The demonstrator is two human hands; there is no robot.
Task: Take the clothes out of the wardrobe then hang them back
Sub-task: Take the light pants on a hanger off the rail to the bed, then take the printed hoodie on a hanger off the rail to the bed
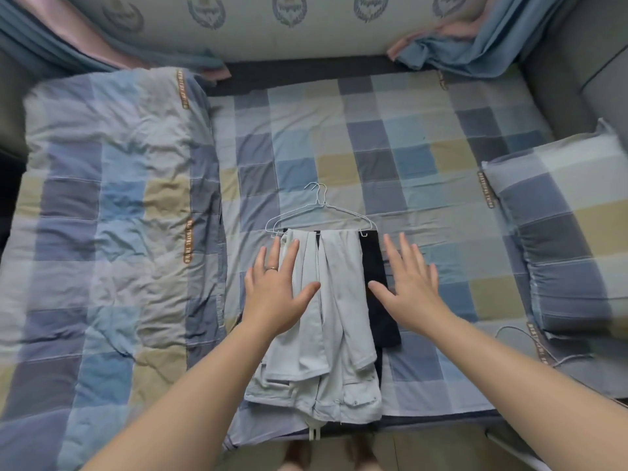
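Observation:
Pale grey trousers [334,321] lie folded over white wire hangers [317,212] on the checked bed sheet [390,137]. A dark garment [380,300] lies under them and shows along their right side. My left hand [277,290], with a ring on one finger, is spread flat over the left part of the pale trousers. My right hand [411,283] is spread flat over the dark garment's right edge and the sheet. Neither hand grips anything. The hanger hooks point away from me.
A folded checked quilt [112,232] covers the left side of the bed. A checked pillow [564,239] lies at the right, with a thin cable [530,338] near it. Blue curtains [475,45] hang at the far corners. The bed's near edge is just below the trousers.

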